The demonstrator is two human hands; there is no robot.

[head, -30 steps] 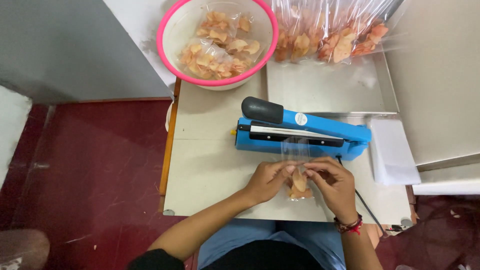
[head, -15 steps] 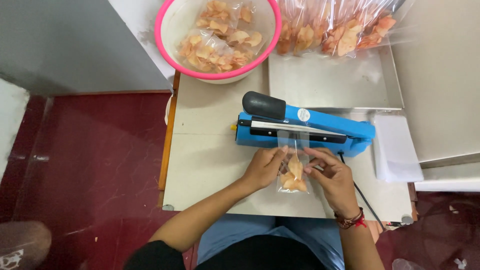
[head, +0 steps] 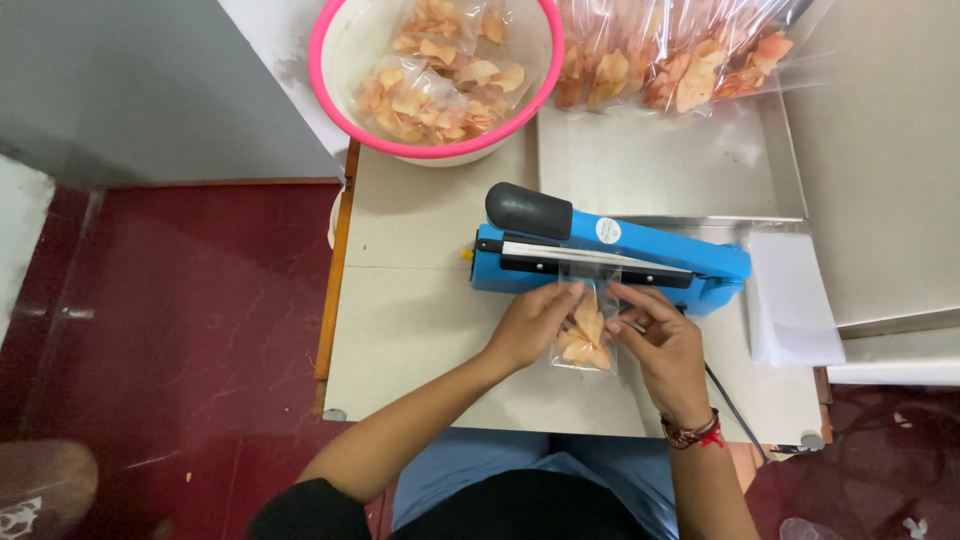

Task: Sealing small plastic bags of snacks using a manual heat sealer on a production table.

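A small clear bag of orange chips (head: 587, 337) lies on the table in front of a blue heat sealer (head: 640, 255). Its open top edge rests across the sealer's jaw, under the black-handled arm (head: 528, 210). My left hand (head: 527, 325) grips the bag's left side. My right hand (head: 662, 340) pinches its right side, with a red thread band on the wrist. Both hands pull the plastic flat.
A pink-rimmed basin (head: 436, 150) with filled chip bags stands at the back. More sealed bags (head: 670, 60) lie on a steel tray (head: 660, 180). A stack of empty clear bags (head: 790, 300) sits right of the sealer. The sealer's cord (head: 735, 410) trails off the table's front. Red floor lies to the left.
Both hands have slid the chip bag forward, so its top edge now lies in the sealer's jaw. The view has shifted slightly.
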